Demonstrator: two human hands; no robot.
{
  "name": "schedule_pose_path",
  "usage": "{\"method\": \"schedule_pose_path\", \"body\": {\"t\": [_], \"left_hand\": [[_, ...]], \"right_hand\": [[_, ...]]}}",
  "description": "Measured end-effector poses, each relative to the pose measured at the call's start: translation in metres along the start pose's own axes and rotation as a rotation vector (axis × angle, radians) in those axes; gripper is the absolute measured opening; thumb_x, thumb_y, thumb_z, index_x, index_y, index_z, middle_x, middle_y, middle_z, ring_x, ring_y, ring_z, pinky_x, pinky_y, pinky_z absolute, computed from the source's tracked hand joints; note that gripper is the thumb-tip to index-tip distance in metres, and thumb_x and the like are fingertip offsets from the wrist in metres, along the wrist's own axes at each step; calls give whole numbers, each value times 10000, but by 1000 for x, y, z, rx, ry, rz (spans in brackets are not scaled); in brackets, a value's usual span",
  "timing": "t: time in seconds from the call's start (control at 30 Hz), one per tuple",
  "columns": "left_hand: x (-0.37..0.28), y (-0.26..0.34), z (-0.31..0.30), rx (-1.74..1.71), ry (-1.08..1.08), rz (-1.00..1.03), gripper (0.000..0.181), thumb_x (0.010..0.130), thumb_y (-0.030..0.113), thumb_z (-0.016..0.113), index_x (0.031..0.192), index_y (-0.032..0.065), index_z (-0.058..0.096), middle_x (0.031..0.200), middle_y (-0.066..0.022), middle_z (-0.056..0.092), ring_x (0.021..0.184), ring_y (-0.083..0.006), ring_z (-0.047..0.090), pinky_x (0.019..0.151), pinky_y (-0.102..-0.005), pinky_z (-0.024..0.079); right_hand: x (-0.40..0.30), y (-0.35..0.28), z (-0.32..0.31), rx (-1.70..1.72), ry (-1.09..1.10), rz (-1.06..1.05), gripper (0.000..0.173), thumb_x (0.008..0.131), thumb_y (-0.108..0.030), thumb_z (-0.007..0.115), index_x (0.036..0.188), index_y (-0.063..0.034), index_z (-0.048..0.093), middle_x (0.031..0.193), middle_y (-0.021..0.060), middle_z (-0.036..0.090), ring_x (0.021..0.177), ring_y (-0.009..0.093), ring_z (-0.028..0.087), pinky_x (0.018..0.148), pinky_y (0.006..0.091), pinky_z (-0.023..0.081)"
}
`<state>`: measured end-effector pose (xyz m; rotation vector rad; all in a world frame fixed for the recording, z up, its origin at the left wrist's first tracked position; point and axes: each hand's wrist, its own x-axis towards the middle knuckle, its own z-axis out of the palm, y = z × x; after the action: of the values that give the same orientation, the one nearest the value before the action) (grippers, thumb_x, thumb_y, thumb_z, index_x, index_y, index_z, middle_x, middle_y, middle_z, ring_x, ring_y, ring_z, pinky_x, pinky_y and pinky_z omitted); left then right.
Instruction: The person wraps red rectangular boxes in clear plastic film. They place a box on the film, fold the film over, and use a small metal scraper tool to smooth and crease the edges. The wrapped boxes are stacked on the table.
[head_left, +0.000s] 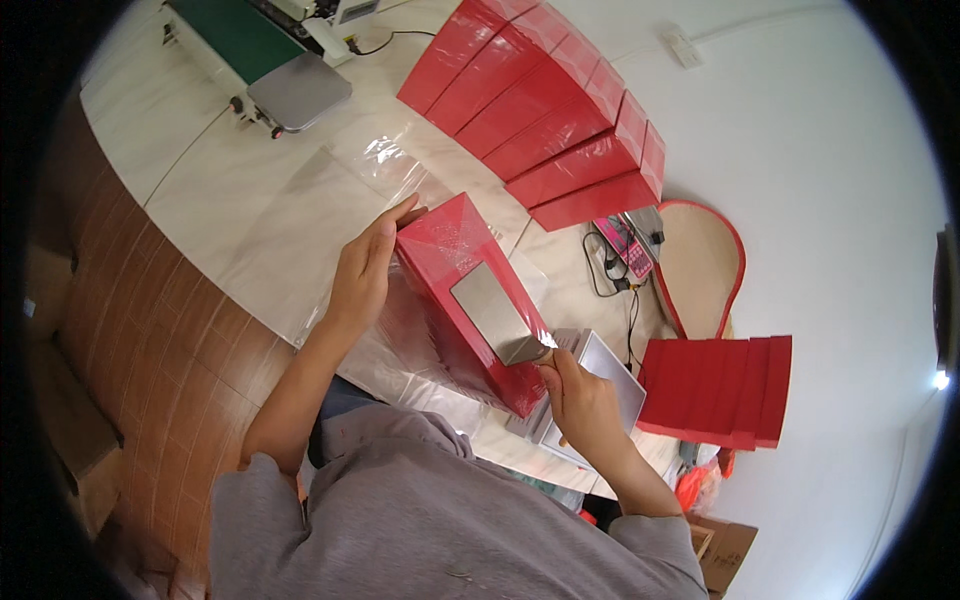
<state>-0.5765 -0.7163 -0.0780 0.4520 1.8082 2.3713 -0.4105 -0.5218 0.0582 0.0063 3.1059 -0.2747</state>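
Note:
A red box (424, 300) wrapped in clear plastic film is tilted in front of me. The film is folded over at its narrow side. My left hand (366, 266) holds the box at its upper left corner, with the thumb along the edge and the fingertips partly hidden behind it. My right hand (579, 390) grips the short handle of a hand tool with a flat rectangular metal plate (491, 311). That plate lies against the film-covered narrow side of the box. Loose clear plastic film (397, 169) is spread on the table beyond and beneath the box.
Several film-wrapped red boxes (517, 112) stand in a row at the back. More red boxes (712, 394) are stacked at right, near light grey boxes (615, 371), a pink calculator (626, 244) and black cables. A machine with a green belt (240, 34) stands back left.

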Motion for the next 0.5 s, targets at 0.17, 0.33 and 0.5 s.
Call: {"method": "schedule_pose_path", "body": {"t": [0.17, 0.33, 0.5], "left_hand": [[-2, 6, 3, 26, 2, -18, 560, 1083, 390, 269, 1428, -5, 465, 1310, -167, 599, 1222, -222, 543, 1093, -337, 344], [-2, -5, 3, 4, 94, -39, 551, 1078, 387, 312, 1453, 3, 436, 1325, -161, 591, 1200, -206, 558, 1078, -316, 358], [1, -4, 8, 121, 148, 0, 524, 1067, 345, 350, 1478, 25, 405, 1375, -158, 554, 1212, -206, 551, 1085, -311, 341]], "right_hand": [[21, -4, 4, -132, 33, -92, 137, 946, -176, 613, 973, -63, 540, 656, 115, 639, 530, 311, 630, 429, 397, 476], [86, -17, 15, -142, 122, -206, 175, 988, -220, 551, 943, -52, 528, 624, 136, 627, 518, 318, 621, 439, 399, 473], [90, -7, 10, -60, 63, -176, 179, 989, -219, 554, 930, -53, 521, 638, 149, 619, 558, 354, 619, 481, 431, 479]]}}
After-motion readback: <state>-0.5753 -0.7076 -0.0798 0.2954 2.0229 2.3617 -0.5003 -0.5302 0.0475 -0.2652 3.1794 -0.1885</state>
